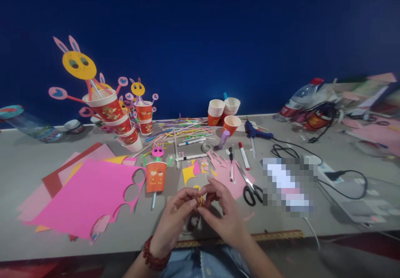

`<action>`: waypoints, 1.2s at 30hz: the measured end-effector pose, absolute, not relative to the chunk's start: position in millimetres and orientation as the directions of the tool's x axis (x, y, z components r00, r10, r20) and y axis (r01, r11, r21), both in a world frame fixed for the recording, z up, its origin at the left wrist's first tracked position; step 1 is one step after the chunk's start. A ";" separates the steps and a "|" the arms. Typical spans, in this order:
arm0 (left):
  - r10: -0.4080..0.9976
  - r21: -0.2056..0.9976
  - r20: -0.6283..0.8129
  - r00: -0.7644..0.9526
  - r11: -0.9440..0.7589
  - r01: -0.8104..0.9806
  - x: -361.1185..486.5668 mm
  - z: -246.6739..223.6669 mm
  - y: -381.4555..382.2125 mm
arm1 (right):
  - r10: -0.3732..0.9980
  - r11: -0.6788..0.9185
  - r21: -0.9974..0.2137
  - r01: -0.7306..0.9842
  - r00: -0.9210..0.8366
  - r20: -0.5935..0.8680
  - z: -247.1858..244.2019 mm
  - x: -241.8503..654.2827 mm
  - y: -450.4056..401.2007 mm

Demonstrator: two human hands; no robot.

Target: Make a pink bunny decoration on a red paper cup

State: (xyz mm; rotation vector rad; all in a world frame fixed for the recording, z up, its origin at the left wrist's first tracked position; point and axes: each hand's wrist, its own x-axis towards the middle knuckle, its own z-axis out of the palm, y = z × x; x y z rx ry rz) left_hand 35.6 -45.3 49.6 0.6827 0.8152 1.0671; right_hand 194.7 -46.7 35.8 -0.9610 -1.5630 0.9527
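Near the table's front edge, my left hand [178, 211] and my right hand [222, 211] meet, fingertips close together. Between them is a small yellow piece [201, 201], pinched by the fingers of both hands; its exact shape is too small to tell. A red bead bracelet [153, 255] circles my left wrist. Behind the hands lie yellow paper scraps [188, 174] and cut pink paper [234, 182]. Left of them an orange cup figure [156, 177] with a pink face rests on the table. Black-handled scissors [249, 186] lie open to the right of my right hand.
Large pink sheets [84, 199] cover the left side. Behind them stand stacked cup figures [109, 113]. Straws [184, 130], paper cups [216, 113] and a blue glue gun [258, 131] are at the back. Cables, a bottle [296, 101] and a pixelated object [287, 186] are on the right.
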 end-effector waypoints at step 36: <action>0.906 0.653 -0.229 0.355 0.413 -0.634 35.7 38.1 -42.6 | 0.975 0.200 -0.980 0.002 -0.102 0.199 43.1 192.7 -42.7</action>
